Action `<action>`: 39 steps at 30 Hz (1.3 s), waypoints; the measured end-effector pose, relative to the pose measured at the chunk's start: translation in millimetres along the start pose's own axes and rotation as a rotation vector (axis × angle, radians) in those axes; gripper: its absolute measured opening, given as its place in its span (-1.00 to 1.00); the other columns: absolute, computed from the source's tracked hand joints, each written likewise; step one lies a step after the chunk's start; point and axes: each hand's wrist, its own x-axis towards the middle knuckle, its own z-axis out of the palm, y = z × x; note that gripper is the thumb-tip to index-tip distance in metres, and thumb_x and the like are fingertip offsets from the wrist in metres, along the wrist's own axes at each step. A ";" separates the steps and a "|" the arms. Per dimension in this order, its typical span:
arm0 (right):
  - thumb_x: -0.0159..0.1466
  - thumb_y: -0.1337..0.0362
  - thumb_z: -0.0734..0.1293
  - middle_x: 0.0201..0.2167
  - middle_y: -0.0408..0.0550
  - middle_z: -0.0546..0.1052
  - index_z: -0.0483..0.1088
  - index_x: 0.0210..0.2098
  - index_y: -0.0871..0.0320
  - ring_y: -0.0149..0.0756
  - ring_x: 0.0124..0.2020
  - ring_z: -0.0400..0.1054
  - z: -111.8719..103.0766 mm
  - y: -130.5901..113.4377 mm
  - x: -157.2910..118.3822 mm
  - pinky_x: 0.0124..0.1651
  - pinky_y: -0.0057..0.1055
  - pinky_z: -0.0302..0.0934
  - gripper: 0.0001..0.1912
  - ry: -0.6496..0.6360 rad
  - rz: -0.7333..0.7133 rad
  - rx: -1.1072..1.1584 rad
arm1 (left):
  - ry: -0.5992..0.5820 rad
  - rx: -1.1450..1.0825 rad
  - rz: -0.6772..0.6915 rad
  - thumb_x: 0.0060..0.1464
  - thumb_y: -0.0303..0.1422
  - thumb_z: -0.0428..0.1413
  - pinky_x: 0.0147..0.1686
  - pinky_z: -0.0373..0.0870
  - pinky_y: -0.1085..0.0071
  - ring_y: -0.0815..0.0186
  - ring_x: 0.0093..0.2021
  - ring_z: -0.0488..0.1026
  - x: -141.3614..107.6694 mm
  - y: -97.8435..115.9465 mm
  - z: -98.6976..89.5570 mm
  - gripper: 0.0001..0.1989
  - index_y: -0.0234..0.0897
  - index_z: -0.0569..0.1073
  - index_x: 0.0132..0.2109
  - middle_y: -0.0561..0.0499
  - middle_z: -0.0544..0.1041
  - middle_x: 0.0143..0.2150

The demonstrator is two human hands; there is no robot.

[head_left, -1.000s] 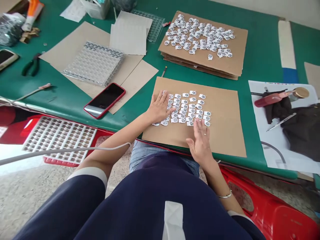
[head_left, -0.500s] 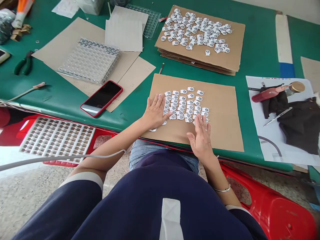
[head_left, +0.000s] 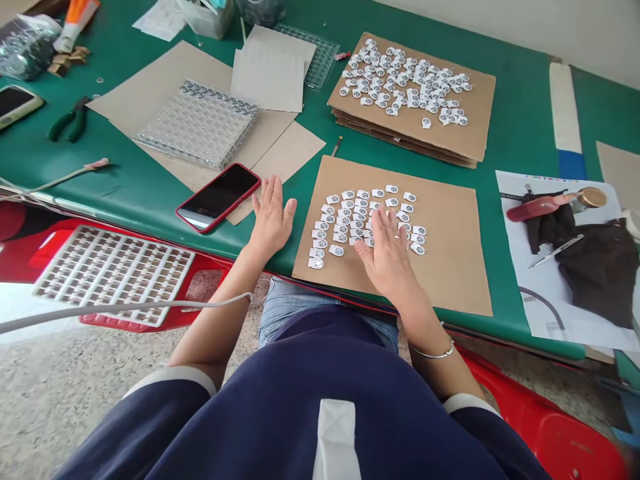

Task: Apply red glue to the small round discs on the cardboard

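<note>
- Left hand [head_left: 270, 220]: shifted off the tags [head_left: 347, 204] since the earlier frame, to beside the phone [head_left: 217, 198]. Right hand [head_left: 393, 263]: shifted inward, over the right part of the tags.
- Hand state: both of ours are open, fingers extended, gripping nothing that we can see. We cannot tell whether the right fingertips press on the tags or hover just above.
- Tag location: the tags lie in uneven rows on the board [head_left: 445, 233], left of and beyond the right hand, with some hidden beneath it. More tags [head_left: 433, 83] lie on the stack [head_left: 480, 93], beyond both hands.
- Contact: we should keep the right palm flat and the pressure light and even, so that no tag slides or overlaps its neighbour.
- Lifting: we should raise the fingers straight up, as a sideways drag could skew the rows.
- Left margin: we should watch the tags nearest the left hand, as they sit close to the board's edge.
- Clearance: we should keep the left wrist off that edge; a bump could shift the whole layout.
</note>
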 end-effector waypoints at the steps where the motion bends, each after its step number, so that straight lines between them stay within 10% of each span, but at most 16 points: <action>1: 0.33 -0.08 -0.05 0.33 0.06 -0.14 -0.25 0.33 0.17 -0.02 0.36 -0.32 -3.7 6.1 2.1 0.29 0.16 -0.21 -0.29 0.031 0.028 0.004 | 0.009 0.000 0.015 0.25 -0.03 -0.34 0.28 -0.27 -0.04 0.13 0.38 -0.25 -4.8 -4.6 -0.4 -0.36 -0.28 -0.12 0.34 -0.20 -0.11 0.37; 13: 0.22 -0.10 0.14 -0.02 0.36 0.37 0.21 0.09 0.45 -0.03 -0.02 0.33 -75.2 223.8 -20.2 0.02 -0.01 0.23 -0.27 0.602 0.563 -0.081 | 0.086 0.033 0.107 0.17 -0.06 -0.09 0.16 0.27 0.09 0.15 0.17 0.29 -11.6 -16.3 3.6 -0.45 -0.04 0.10 0.27 0.12 0.28 0.23; 18: 0.29 -0.05 0.09 0.02 0.15 0.39 0.27 0.09 0.29 -0.18 0.06 0.29 -57.5 179.3 -12.6 0.09 -0.19 0.24 -0.41 0.466 0.352 -0.043 | 0.051 0.076 0.100 0.18 -0.06 -0.10 0.19 0.23 0.09 0.18 0.20 0.25 -12.5 -12.8 6.4 -0.45 0.17 -0.03 0.29 0.33 0.18 0.26; 24: 0.35 -0.01 -0.03 0.31 0.11 -0.08 -0.13 0.31 0.31 -0.19 0.35 -0.23 -41.9 122.2 8.8 0.35 -0.08 -0.13 -0.32 -0.011 0.073 -0.055 | 0.032 0.143 0.091 0.19 -0.07 -0.13 0.21 0.20 0.14 0.16 0.20 0.24 -12.0 -7.9 9.4 -0.44 -0.08 0.06 0.29 0.10 0.28 0.22; 32: 0.34 -0.05 -0.06 0.34 0.08 -0.19 -0.26 0.33 0.23 -0.08 0.36 -0.34 -40.5 117.3 32.4 0.31 0.11 -0.20 -0.29 -0.067 -0.010 -0.054 | 0.002 0.150 0.071 0.24 -0.13 -0.24 0.23 0.11 0.18 0.16 0.23 0.19 -17.3 1.4 5.7 -0.45 -0.38 0.18 0.24 -0.19 0.29 0.20; 39: 0.32 -0.10 -0.04 0.33 0.12 -0.15 -0.26 0.33 0.18 -0.02 0.36 -0.32 -20.1 136.6 29.8 0.27 0.21 -0.22 -0.27 0.058 0.036 0.020 | -0.193 0.300 0.204 0.26 -0.09 -0.30 0.31 -0.28 0.02 0.13 0.37 -0.21 -24.7 66.4 -7.9 -0.40 -0.39 0.03 0.30 -0.19 -0.01 0.35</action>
